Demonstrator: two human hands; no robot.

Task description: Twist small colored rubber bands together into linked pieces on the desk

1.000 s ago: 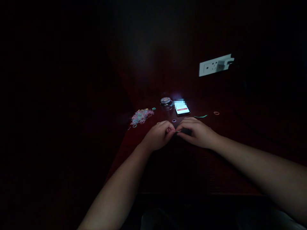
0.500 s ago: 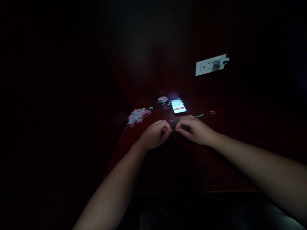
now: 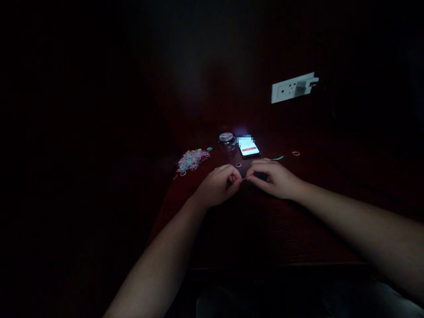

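Between my two hands a short pale hair elastic (image 3: pixel 244 179) is stretched, most of it hidden by the fingertips. My left hand (image 3: pixel 221 185) is closed and pinches one end with thumb and forefinger. Closed in the same way, my right hand (image 3: pixel 274 178) grips the other end. A small purple hair elastic (image 3: pixel 239 166) lies on the table just beyond the fingertips. Past the left hand is a heap of coloured hair elastics (image 3: pixel 192 161), pink, blue, green and yellow. A green strip (image 3: pixel 277 158) pokes out behind the right hand.
A lidded clear jar (image 3: pixel 227 140) stands beside a lit phone (image 3: pixel 250 150) at the back of the dark red table (image 3: pixel 258 229). An orange ring (image 3: pixel 296 155) lies to the right. A white wall socket (image 3: pixel 285 91) holds a plug. Surroundings are very dark.
Both hands have shifted slightly right in view, along with the whole scene. The gap between the fingertips is a little narrower, and the same elastic stays pinched.
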